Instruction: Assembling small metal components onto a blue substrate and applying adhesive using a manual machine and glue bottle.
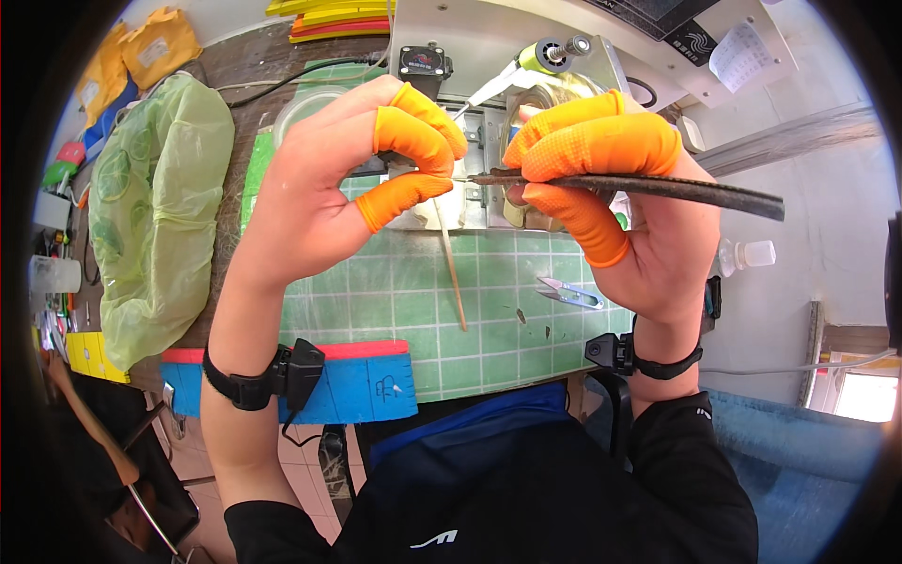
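My right hand [601, 155], in orange finger cots, pinches a long dark strip [714, 195] that looks like a feather. Its wide end sticks out to the right past my palm. Toward the left it narrows to a thin pale tip, where the closed fingertips of my left hand [376, 160] meet it, also in orange cots. The exact grip there is partly hidden by the fingers. Below them a thin wooden stick [449, 268] slants down over the green cutting mat [376, 282]. Small blue-handled thread snips [571, 293] lie on the mat, with a few dark scraps [521, 317] nearby.
Behind my hands stands a machine with metal plates, a black motor box [423, 64] and a yellow-green spool [548, 56]. At left lies a pale green plastic bag [160, 207]. A blue foam strip [291, 385] lines the near table edge. A small clear bottle [752, 254] is at right.
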Demonstrator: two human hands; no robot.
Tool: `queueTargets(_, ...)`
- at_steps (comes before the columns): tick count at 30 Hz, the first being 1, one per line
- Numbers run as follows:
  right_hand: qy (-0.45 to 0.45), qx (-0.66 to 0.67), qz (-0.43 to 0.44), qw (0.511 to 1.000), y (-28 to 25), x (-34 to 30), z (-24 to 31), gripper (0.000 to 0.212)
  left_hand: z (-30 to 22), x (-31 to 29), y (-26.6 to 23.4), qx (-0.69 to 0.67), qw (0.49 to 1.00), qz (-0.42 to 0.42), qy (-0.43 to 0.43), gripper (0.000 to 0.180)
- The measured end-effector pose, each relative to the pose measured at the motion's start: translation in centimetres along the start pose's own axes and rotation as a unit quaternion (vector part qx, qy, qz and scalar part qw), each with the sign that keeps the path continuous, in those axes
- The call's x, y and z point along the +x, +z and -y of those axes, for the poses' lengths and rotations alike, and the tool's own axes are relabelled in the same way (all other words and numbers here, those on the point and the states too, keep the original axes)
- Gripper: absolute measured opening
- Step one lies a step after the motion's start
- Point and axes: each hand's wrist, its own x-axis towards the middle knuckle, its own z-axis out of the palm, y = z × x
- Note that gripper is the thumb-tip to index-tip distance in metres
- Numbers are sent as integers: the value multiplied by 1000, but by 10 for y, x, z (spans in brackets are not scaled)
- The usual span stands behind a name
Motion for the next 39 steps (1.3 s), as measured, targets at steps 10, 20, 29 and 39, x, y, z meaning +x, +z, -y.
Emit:
queueTargets(10,4,15,2,1000,1,0,-1,24,0,-1,0,-8,1000,-1,1,16)
queueTargets(20,35,24,13,999,7,4,9,22,-5,4,0,20,999,-17,37,20)
queueTargets(29,37,115,31,992,-101,-31,54,21,-7,5,5,-28,1000,-6,-8,14)
queueTargets(39,258,-196,395,860,-33,-157,13,18,-12,2,11,-35,998,-4,-43,13)
